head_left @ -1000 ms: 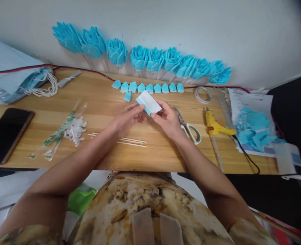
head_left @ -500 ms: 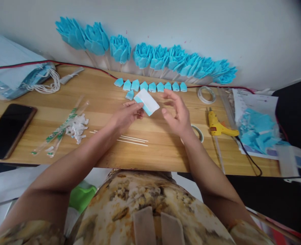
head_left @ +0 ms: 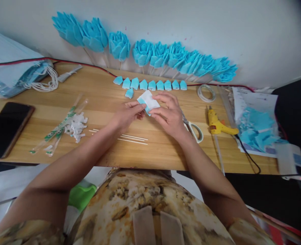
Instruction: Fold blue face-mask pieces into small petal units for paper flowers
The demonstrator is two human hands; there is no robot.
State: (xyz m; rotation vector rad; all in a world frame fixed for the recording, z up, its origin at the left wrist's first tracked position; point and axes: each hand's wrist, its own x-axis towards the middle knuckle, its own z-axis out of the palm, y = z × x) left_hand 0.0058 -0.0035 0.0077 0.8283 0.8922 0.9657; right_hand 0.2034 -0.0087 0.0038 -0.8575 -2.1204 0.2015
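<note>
A small piece of paper (head_left: 147, 98), white on top with a blue edge, is held between both hands above the wooden table (head_left: 104, 102). My left hand (head_left: 128, 115) pinches its near left corner. My right hand (head_left: 167, 114) lies over its right side with fingers curled onto it. Just beyond the hands a row of several folded blue paper petals (head_left: 150, 84) lies on the table, with one more petal (head_left: 129, 93) set apart. Finished blue paper flowers (head_left: 142, 52) lean against the wall behind.
Scissors (head_left: 192, 127) and a yellow glue gun (head_left: 216, 126) lie to the right, then a pile of blue paper squares (head_left: 254, 129). Thin wooden sticks (head_left: 130, 137), white paper scraps (head_left: 76, 126) and a black phone (head_left: 6, 127) lie left. A tape roll (head_left: 205, 93) sits near the wall.
My right hand let go of the paper and opened half a second ago, and now it has come back down onto the paper's right side. The left hand kept its hold.
</note>
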